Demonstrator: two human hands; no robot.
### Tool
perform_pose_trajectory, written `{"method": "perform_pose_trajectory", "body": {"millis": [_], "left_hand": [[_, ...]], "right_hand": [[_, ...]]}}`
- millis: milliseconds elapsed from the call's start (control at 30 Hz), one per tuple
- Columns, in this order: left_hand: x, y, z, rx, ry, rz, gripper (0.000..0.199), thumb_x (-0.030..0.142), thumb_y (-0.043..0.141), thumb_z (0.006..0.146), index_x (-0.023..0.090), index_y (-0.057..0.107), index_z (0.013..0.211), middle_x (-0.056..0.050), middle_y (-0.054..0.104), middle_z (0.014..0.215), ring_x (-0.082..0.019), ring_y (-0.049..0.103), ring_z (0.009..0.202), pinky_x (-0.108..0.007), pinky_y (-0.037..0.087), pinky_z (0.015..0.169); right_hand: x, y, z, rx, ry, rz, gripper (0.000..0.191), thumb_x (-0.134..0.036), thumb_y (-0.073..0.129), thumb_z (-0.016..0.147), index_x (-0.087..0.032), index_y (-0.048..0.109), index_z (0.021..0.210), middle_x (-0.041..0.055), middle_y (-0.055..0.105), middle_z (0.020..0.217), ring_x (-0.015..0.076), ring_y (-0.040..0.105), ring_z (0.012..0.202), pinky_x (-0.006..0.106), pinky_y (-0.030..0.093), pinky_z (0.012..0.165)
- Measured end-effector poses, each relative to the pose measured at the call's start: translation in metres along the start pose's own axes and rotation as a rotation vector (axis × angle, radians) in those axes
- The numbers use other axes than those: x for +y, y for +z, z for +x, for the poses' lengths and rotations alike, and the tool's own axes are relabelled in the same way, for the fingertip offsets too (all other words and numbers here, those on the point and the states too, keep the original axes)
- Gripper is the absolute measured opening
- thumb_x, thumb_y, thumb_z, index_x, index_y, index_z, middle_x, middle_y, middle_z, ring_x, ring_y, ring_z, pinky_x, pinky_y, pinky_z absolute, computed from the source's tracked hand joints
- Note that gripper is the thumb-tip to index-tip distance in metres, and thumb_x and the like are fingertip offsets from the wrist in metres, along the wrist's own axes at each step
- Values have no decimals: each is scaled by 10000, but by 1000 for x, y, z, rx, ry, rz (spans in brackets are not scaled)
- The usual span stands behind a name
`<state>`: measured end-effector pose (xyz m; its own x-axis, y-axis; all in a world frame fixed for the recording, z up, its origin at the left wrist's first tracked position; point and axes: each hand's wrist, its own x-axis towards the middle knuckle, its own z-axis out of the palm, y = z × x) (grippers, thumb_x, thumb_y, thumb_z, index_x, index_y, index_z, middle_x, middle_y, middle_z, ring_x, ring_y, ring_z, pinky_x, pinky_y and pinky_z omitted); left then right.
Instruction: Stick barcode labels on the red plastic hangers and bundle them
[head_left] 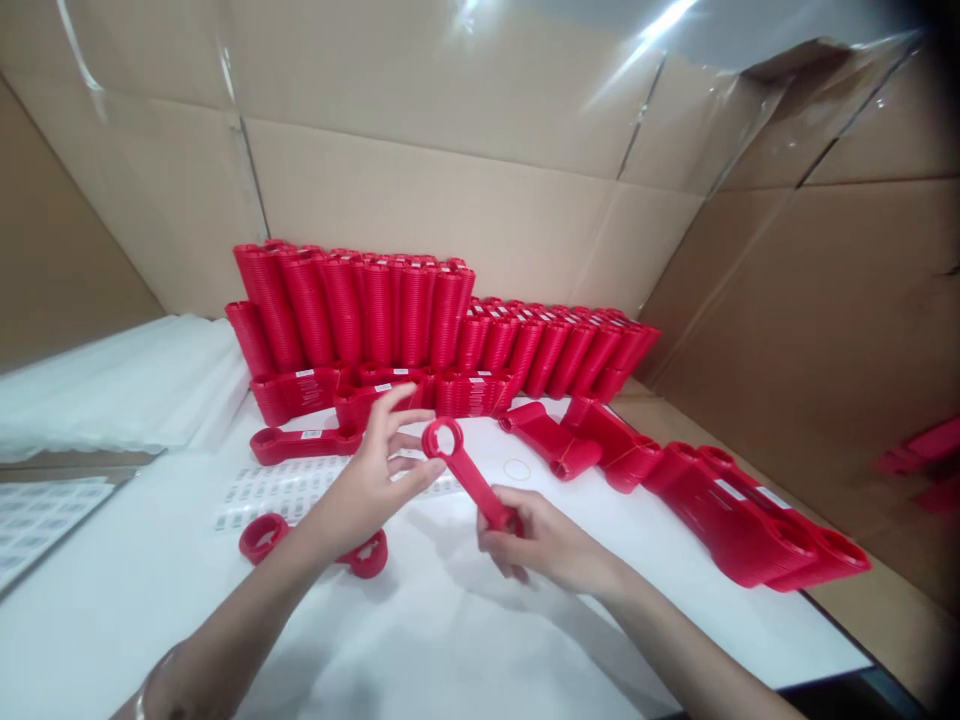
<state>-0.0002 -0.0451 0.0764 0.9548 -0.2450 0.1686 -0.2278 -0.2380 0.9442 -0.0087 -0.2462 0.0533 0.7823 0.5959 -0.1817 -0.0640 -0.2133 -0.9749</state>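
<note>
My right hand (532,535) is closed around the lower end of a red ring-ended piece (474,482), which slants up and to the left over the table. My left hand (386,455) has its fingers spread beside the piece's upper ring, thumb close to the ring's edge; whether it touches is unclear. Under my left forearm, another red ring-ended piece (367,556) lies partly hidden on the white table. A sheet of small labels (281,492) lies behind it, near a red piece with a white label (289,446).
Tall red stacks (375,315) stand along the cardboard wall (450,180). More red bundles lie at the right (739,515). Clear plastic bags (120,385) are at the left, above another label sheet (49,515). A thin rubber band (517,470) lies mid-table.
</note>
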Motion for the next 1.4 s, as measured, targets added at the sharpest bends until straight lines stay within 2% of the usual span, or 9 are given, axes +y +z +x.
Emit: {"method": "perform_pose_trajectory", "body": {"millis": [100,200,300,367,500,700,1000,1233,1400], "left_hand": [[-6,-4,5,29,-68,-328,736,347,533,821,376,27,1356,-53,541,1077,-165,575,935,-296,494,769],[-16,-11,8,151,-74,-503,533,301,476,850,308,189,1299,15,541,752,-125,580,663,-245,488,594],[-27,-25,12,286,-99,-585,272,239,467,842,208,396,1103,55,445,637,-39,419,449,-177,411,469],[-36,-32,14,282,-181,-592,166,232,456,846,169,441,999,53,438,635,-11,323,404,-148,340,408],[-51,-33,15,212,-396,-579,136,232,443,855,153,444,966,-2,551,794,2,307,395,-144,304,380],[-62,-27,17,233,-629,-555,148,258,493,836,128,471,903,-105,546,1101,-96,581,673,-242,495,606],[-66,-23,16,217,-660,-502,215,320,499,838,157,502,979,-94,510,1197,-157,583,948,-304,460,864],[-60,-20,14,253,-663,-533,173,292,499,843,147,484,936,-83,539,1139,-135,595,867,-280,476,805],[-48,-20,8,194,-539,-797,167,315,493,838,178,471,931,-11,548,821,-54,464,500,-195,393,476]], "right_hand": [[-12,26,30,-37,-53,135,129,-192,553,745,-145,444,797,-53,458,512,67,431,442,174,344,419],[-16,34,62,-200,-153,10,174,-268,560,782,-126,502,865,5,564,691,97,547,595,221,456,575],[-9,12,96,13,-343,-560,231,-285,404,894,-137,569,958,55,600,957,125,565,870,238,443,763],[0,-7,117,123,-320,-709,232,-233,416,881,-104,588,968,107,595,987,173,547,901,298,412,804],[17,-23,141,95,-301,-871,171,-196,521,793,-83,625,868,122,587,878,202,532,815,317,391,766],[28,-12,134,30,-296,-943,269,-193,540,767,-121,629,1011,104,570,938,209,507,899,300,372,814],[37,-8,134,142,-312,-856,180,-160,527,783,-134,635,925,70,585,901,166,522,854,276,393,790],[10,-2,117,181,-387,-813,108,-109,510,759,-138,606,802,55,569,852,157,507,830,281,399,773],[-33,7,85,82,-459,-562,83,-155,520,793,-156,600,814,35,580,867,135,528,817,277,421,764]]}}
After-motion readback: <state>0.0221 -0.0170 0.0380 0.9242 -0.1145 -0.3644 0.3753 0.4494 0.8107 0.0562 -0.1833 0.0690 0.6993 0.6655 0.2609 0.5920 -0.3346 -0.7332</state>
